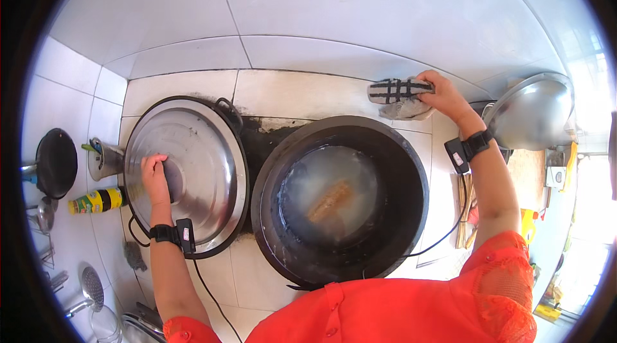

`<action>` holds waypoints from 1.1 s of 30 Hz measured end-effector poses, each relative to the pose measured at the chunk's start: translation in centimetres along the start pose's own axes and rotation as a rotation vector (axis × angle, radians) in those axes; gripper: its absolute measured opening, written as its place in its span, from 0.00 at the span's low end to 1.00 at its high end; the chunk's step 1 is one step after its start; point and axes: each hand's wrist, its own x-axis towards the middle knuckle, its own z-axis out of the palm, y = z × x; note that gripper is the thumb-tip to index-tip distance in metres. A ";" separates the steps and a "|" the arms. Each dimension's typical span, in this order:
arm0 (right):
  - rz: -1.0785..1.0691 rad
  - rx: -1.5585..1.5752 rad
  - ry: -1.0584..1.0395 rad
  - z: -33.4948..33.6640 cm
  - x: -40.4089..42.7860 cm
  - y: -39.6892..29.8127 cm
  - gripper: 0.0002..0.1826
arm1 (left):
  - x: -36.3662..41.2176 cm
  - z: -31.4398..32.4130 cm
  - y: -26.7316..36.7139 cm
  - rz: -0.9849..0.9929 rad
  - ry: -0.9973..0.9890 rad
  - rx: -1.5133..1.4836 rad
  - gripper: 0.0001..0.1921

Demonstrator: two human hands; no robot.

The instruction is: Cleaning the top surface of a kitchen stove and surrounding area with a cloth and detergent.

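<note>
My left hand (155,181) curls at the centre of a round metal pot lid (207,160), gripping its knob, which the fingers mostly hide. The lid covers a black wok with loop handles at the left of the cooktop. My right hand (444,95) holds a folded grey cloth (400,94) with black stripes against the tiled ledge near the wall. Before me, between the hands, a large dark pot (409,188) stands uncovered. Cloudy water (308,169) lies in it, and a brown oblong thing (332,200) shows there, too blurred to name.
Left, a black pan (57,163) and a skimmer (91,289) hang by the tiled wall, near a metal utensil holder (105,159) and a yellow-labelled bottle (99,200). Right, a large metal bowl (535,114) leans near a wooden board (529,176). Cables trail from both wrist straps.
</note>
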 end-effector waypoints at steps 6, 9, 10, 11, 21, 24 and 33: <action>-0.205 -0.514 0.013 2.1 -4.3 2.8 0.35 | 0.0 -0.1 0.1 0.014 -0.006 0.025 0.07; -0.038 -0.194 -0.235 4.6 -3.4 4.6 0.43 | 0.1 -0.2 0.3 0.014 0.003 0.022 0.07; -0.121 -0.276 -0.207 5.6 -2.8 5.0 0.46 | 0.0 -0.2 0.7 -0.003 -0.001 0.018 0.07; -0.123 -0.275 -0.209 5.9 -2.1 5.5 0.46 | 0.0 -0.1 1.1 -0.021 -0.004 0.015 0.07; -0.171 -0.229 -0.314 10.2 6.6 -1.4 0.46 | -0.4 0.0 1.6 0.052 0.026 0.007 0.09; -0.272 -0.227 -0.375 12.6 10.0 -4.7 0.46 | -0.5 0.2 1.9 0.056 0.039 -0.002 0.09; -0.606 -0.172 -0.449 24.4 20.4 -21.9 0.43 | -0.5 0.3 2.7 0.097 0.069 0.082 0.09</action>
